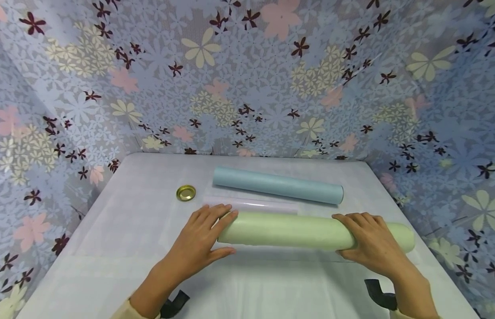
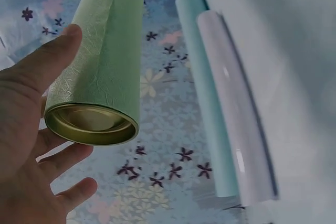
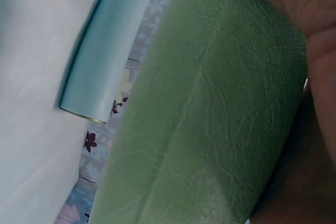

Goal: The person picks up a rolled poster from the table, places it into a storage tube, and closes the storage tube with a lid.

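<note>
A light green cardboard tube with wrinkled covering lies crosswise between both hands. My right hand grips it near its right end, fingers over the top and thumb on the near side. At the left end, my left hand has its fingers spread at the rim, with the thumb held away from the fingers. A gold metal cap fills that end in the left wrist view. In the right wrist view the tube's surface fills much of the picture, with a long seam.
Behind the green tube lie a glossy pale lilac roll and a light blue tube. A round gold metal lid rests on the white-covered table at left. Flower-patterned cloth hangs around the back and sides.
</note>
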